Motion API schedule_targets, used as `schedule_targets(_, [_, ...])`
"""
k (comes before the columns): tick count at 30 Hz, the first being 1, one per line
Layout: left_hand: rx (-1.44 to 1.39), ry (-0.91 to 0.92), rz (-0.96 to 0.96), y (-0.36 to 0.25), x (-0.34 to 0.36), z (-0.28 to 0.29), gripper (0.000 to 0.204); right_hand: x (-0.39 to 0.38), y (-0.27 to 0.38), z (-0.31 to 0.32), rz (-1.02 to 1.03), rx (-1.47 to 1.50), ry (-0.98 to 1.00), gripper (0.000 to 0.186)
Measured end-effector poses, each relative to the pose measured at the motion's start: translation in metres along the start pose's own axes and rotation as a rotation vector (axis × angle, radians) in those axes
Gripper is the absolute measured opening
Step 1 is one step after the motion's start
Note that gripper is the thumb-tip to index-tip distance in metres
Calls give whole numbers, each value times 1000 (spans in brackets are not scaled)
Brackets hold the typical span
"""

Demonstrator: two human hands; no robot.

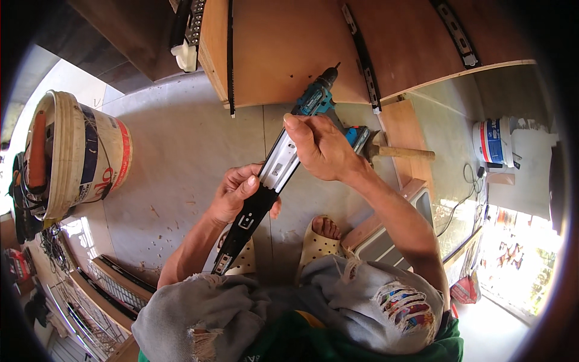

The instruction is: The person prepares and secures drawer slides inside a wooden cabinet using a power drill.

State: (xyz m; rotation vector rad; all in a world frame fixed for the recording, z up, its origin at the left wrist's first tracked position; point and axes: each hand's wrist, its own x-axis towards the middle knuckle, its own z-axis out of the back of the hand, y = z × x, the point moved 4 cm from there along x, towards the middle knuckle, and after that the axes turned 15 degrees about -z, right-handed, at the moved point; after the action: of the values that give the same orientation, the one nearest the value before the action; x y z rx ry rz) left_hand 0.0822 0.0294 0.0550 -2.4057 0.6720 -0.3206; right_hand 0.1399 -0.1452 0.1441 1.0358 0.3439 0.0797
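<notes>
A black and silver drawer slide (256,208) runs diagonally between my hands, its lower end over my knees. My left hand (235,190) grips it near the middle, thumb on top and fingers wrapped beneath. My right hand (325,148) closes round its upper part, thumb along the bright metal. Just beyond the right hand lies a teal cordless drill (316,99) with a bit in its chuck, its grip partly hidden by that hand. A hammer (404,152) with a wooden handle rests to the right of the drill's battery.
Ahead stands a wooden cabinet (283,45) with black slides (362,57) fixed to its panels. A large white bucket (108,151) with tools is at left, a smaller bucket (491,142) at right. Wooden-edged wire baskets (111,289) lie lower left; a grey tray (386,241) sits beside my right foot.
</notes>
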Motion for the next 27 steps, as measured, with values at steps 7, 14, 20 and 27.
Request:
schedule_targets(7, [169, 0, 90, -11, 4, 0, 39, -2, -8, 0, -73, -96, -19, 62])
schedule_targets(14, [214, -224, 239, -7, 8, -7, 35, -1, -22, -5, -186, -81, -46, 70])
schedule_targets(20, [1033, -174, 63, -15, 9, -15, 48, -7, -91, -11, -611, 859, -60, 45])
schedule_targets(27, [1082, -349, -316, -11, 4, 9, 47, -58, -219, -40, -552, 144, -152, 17])
